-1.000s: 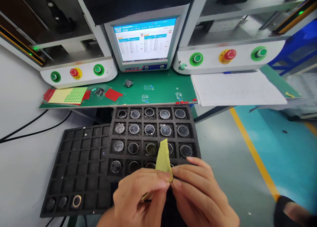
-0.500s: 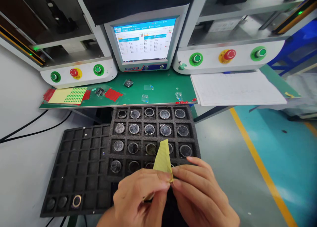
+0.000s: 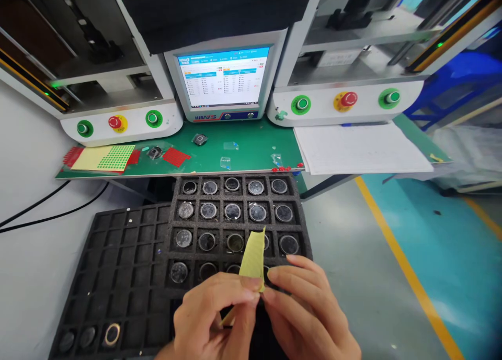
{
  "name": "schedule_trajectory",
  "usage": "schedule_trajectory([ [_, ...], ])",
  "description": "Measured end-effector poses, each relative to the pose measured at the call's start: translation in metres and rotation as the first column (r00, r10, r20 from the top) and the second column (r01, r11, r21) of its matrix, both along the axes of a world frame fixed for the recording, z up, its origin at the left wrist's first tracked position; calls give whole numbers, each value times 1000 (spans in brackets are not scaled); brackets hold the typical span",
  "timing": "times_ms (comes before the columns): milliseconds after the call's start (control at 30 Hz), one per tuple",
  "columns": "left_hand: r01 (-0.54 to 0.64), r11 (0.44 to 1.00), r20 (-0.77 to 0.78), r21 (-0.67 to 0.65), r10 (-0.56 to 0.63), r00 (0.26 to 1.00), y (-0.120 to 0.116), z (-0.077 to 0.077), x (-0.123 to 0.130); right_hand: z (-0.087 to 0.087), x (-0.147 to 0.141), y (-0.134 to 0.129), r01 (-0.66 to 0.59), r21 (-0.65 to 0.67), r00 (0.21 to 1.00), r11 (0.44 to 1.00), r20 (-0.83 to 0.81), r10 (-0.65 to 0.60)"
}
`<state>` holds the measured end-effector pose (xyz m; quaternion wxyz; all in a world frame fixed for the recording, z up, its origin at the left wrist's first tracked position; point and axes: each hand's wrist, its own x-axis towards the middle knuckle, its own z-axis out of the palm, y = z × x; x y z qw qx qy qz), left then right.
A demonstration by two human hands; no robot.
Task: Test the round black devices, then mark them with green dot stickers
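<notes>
Since half a second ago the whole view has slid, desk and trays sitting lower and a little further left, so the head seems to have tilted up. The yellow strip (image 3: 252, 258) now shows a small curl at its far tip, and the right fingertips look slightly more spread.

Left hand (image 3: 214, 310) pinches the strip firmly between thumb and forefinger at its near end; a second piece of yellow shows below that hand, though whether it joins the strip I cannot tell. Right hand (image 3: 309, 310) is bent around the same end, fingertips at its right edge; whether they grip it I cannot tell, as the contact is hidden. The strip stands up over the near right part of the foam tray (image 3: 298, 213), partly covering a pocket with a round dark disc, fourth from the tray's left edge.

To handle it well, I would keep the left pinch right at the end and work with the right fingertips at the very edge, pulling low and slowly so the thin material neither creases nor tears. The free end is best held clear of the discs beneath.

On the desk (image 3: 251, 158), a green-dotted sheet (image 3: 116, 157) lies toward the left end, near the front edge.
</notes>
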<state>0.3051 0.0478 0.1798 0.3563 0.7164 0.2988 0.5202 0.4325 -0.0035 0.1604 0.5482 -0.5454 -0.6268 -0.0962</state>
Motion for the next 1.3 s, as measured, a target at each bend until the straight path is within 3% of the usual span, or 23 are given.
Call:
schedule_trajectory([
  [267, 10, 999, -15, 31, -10, 1000, 3, 4, 2, -2, -2, 2, 38, -8, 999, 999, 16, -38],
  [433, 104, 993, -154, -60, -112, 982, 0, -3, -4, -5, 0, -3, 64, -8, 997, 998, 45, -64],
  [533, 7, 990, -177, -144, -33, 984, 1, -7, -2, -11, 3, -11, 52, -5, 998, 999, 24, -52],
  [633, -153, 979, -222, -131, 122, 967, 11, -14, -5, -25, 18, -23, 114, -88, 987, 990, -105, -123],
  [733, -394, 907, -278, -148, 344, 897, 32, -28, -20, -48, 44, -36, 133, -360, 941, 923, -247, -232],
  [833, -546, 779, -330, -309, 451, 829, 52, -45, -39, -70, 61, -52, 7, -601, 945, 799, -258, -202],
  [967, -473, 701, -171, -533, 458, 872, 64, -60, -50, -84, 58, -67, -80, -767, 961, 637, -230, -156],
  [1100, -448, 662, -93, -601, 498, 862, 64, -63, -44, -89, 47, -69, -57, -855, 965, 515, -179, -191],
  [1200, -407, 671, -73, -619, 467, 881, 61, -62, -40, -99, 42, -68, -9, -870, 967, 493, -133, -218],
  [1300, -331, 655, -62, -679, 398, 915, 55, -60, -37, -108, 40, -69, 60, -851, 961, 522, -92, -260],
])
